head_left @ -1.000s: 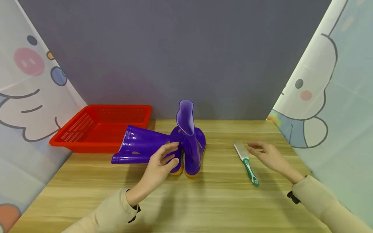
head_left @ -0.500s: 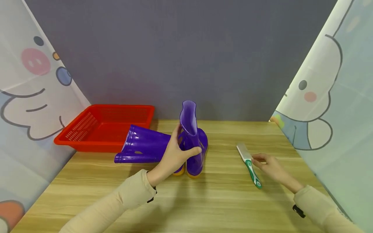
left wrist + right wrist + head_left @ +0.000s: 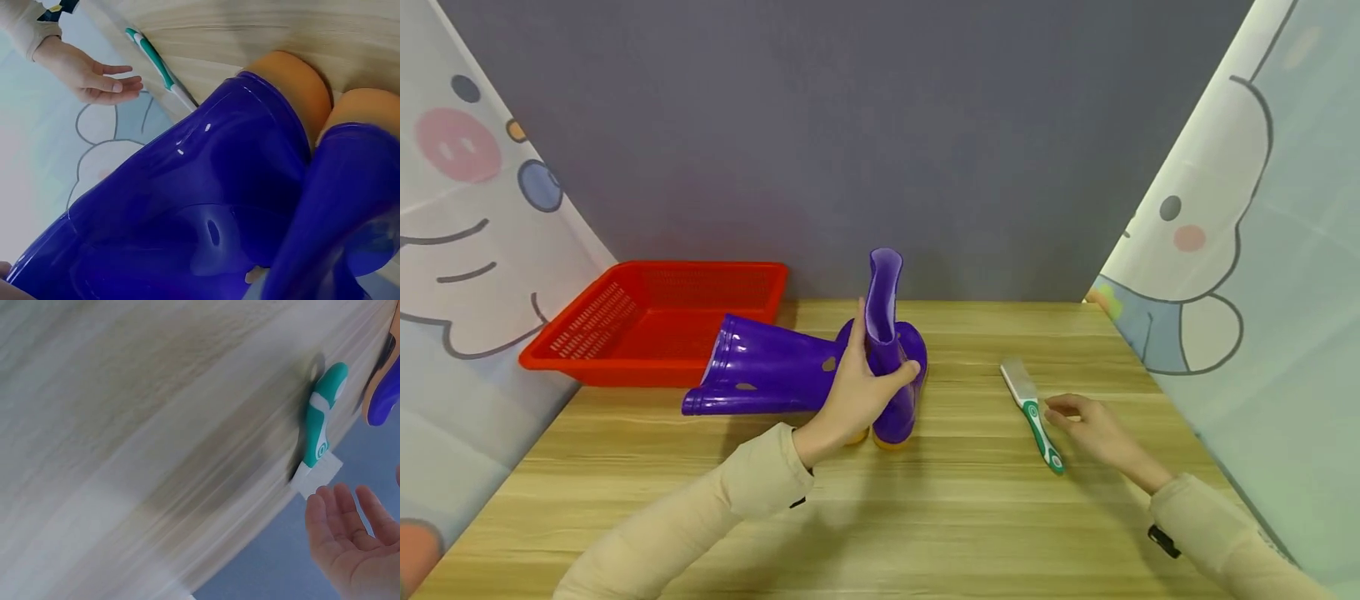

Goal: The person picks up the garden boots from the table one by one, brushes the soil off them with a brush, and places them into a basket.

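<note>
Two shiny purple rain boots with orange soles stand side by side mid-table. My left hand (image 3: 853,396) grips the shaft of the right-hand boot (image 3: 895,421), thumb on the near side and fingers behind it. This boot (image 3: 187,206) fills much of the left wrist view, hiding most of that hand. The other boot (image 3: 767,367) has its shaft tipped over to the left. My right hand (image 3: 1093,429) hovers beside a brush (image 3: 1041,437) with a green and white handle, fingers loosely bent and holding nothing. In the right wrist view the brush (image 3: 320,419) lies beyond the fingertips (image 3: 322,492).
A red plastic basket (image 3: 587,368) stands at the back left, close behind the tipped boot shaft. A grey panel (image 3: 850,125) closes off the back of the wooden table (image 3: 940,517). Cartoon-printed cloths hang at the left (image 3: 467,275) and right (image 3: 1300,333).
My left hand has moved right from near the tipped boot and taken hold of the right-hand boot's shaft. My right hand has come slightly nearer to me, beside the brush handle.
</note>
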{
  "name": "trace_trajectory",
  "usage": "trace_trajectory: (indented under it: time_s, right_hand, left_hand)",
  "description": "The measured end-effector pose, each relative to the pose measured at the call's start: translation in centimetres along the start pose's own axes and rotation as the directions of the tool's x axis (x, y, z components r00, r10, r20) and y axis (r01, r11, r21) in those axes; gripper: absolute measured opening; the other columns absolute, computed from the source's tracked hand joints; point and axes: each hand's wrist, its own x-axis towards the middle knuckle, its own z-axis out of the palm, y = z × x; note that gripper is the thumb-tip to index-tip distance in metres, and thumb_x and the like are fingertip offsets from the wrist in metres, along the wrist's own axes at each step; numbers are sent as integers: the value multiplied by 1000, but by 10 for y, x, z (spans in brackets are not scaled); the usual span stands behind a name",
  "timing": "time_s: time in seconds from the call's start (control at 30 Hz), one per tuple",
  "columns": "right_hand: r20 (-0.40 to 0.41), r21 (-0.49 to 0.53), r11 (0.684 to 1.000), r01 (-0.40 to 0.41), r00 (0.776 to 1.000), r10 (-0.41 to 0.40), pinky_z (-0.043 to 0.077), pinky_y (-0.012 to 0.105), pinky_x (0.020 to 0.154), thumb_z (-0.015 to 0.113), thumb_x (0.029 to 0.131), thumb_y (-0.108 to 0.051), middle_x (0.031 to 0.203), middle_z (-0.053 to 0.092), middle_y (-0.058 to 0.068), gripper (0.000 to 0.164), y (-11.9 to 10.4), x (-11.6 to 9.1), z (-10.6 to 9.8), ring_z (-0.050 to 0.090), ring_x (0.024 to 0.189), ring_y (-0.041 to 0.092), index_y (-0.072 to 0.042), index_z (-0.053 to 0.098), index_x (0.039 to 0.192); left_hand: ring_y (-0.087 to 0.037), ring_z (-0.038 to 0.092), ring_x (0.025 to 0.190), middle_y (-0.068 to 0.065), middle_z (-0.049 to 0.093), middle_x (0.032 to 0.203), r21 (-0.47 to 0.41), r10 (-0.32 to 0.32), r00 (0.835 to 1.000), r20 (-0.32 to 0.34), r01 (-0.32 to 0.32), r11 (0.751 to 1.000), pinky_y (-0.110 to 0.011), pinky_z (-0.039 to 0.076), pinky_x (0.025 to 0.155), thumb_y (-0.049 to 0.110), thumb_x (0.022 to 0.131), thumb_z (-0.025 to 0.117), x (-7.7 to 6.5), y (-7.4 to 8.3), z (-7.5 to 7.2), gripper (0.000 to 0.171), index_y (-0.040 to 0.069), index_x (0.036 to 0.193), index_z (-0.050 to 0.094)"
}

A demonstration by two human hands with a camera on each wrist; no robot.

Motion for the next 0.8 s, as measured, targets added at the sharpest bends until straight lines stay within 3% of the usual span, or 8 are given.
trace_trajectory:
  time_s: [0.1,0.23,0.4,0.67,0.8]
  right_hand:
    - [4,13,1000,-4,1000,4,48,54,81,51,94,-23,113,58,29,39,2,0,-1,54,104,45,8,54,118]
    - [13,35,999,-12,1000,12,48,52,81,51,95,-23,113,59,27,40,6,3,-2,55,103,43,8,52,120]
    - [54,93,992,-87,995,82,52,43,77,51,94,-25,112,59,27,45,15,10,1,58,99,38,9,49,123]
    - [74,187,969,-162,986,151,52,40,81,56,91,-20,118,53,32,50,21,17,20,55,104,40,16,44,124]
    - [101,225,957,-181,982,162,52,30,68,61,88,-20,105,58,26,54,17,22,32,59,84,27,16,43,124]
  left_hand:
    - [-24,47,122,-8,44,137,-5,8,1000,-14,-8,1000,-42,38,103,9,80,68,-5,-1,-9,81,17,145,20]
    - [-27,56,111,-15,55,124,39,28,999,-46,-26,999,-42,45,96,7,82,65,-9,-1,-21,55,6,131,41]
    - [-25,58,105,-16,58,118,36,16,997,-73,-14,999,-39,47,93,9,83,65,-9,-1,-31,47,4,126,46]
    - [-26,58,105,-15,59,119,11,-30,999,-25,31,999,-38,46,94,10,82,66,-8,-1,-36,50,7,127,46]
    - [-25,58,106,-13,59,120,30,-54,998,-18,54,998,-39,45,96,11,82,66,-9,-3,-39,49,9,127,46]
